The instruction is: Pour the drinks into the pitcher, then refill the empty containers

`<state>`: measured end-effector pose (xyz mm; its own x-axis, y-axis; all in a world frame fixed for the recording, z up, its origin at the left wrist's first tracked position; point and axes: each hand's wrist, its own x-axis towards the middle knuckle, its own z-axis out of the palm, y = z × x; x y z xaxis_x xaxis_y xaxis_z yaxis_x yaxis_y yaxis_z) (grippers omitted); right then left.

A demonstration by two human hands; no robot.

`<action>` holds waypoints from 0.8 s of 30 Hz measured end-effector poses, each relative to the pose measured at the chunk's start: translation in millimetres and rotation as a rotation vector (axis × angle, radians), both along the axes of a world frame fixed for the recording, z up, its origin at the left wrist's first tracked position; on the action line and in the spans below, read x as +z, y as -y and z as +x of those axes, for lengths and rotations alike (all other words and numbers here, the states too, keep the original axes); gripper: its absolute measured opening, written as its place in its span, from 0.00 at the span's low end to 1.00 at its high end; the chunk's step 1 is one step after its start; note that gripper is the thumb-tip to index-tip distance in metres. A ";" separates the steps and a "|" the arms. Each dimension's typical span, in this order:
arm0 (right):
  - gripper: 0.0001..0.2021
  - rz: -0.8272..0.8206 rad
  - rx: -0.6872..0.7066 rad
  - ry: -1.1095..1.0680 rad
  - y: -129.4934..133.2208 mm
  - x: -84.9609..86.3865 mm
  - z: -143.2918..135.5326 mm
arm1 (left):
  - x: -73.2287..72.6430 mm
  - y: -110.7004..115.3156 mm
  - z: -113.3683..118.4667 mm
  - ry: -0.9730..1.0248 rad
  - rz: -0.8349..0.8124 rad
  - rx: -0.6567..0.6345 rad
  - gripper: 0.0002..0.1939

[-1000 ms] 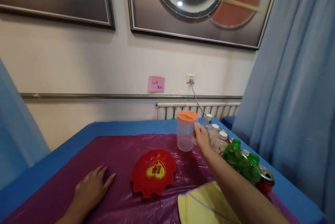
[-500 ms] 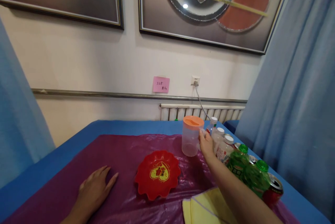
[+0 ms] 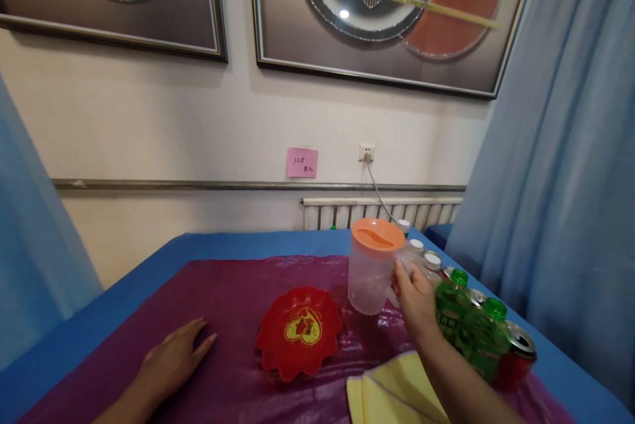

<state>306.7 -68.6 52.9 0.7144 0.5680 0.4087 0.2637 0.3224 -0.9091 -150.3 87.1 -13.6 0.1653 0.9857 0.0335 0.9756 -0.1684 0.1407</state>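
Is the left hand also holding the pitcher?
No, the right hand alone holds the pitcher, while the left hand is over the purple sheet, left of the red dish.

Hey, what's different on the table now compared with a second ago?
The lidded pitcher has come closer to the person and slightly rightward relative to the red plate; the right hand moved with it, still gripping its handle. Nothing was let go. The plate and yellow cloth stayed put, and the left hand remains left of the plate, holding nothing.
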 end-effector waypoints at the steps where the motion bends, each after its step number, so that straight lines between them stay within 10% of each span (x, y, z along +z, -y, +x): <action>1: 0.26 -0.010 0.031 -0.014 10.7 -0.1 -1.2 | -0.7 0.1 -1.1 -0.003 0.008 -0.006 0.37; 10: 0.26 -0.107 0.126 -0.112 30.6 -18.7 -14.6 | 0.7 5.4 -0.4 -0.044 0.011 -0.024 0.39; 16: 0.22 -0.138 0.114 -0.029 31.0 -35.8 -18.4 | 35.2 3.6 8.0 -0.127 -0.022 -0.047 0.35; 24: 0.21 -0.032 -0.009 0.033 33.8 -84.0 -15.7 | 70.4 -57.4 138.2 -0.060 0.011 -0.229 0.19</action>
<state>291.0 -102.5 -31.1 0.7062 0.5744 0.4139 0.2965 0.2910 -0.9096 -12.1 144.5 56.7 0.3862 0.9220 0.0276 0.9185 -0.3871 0.0808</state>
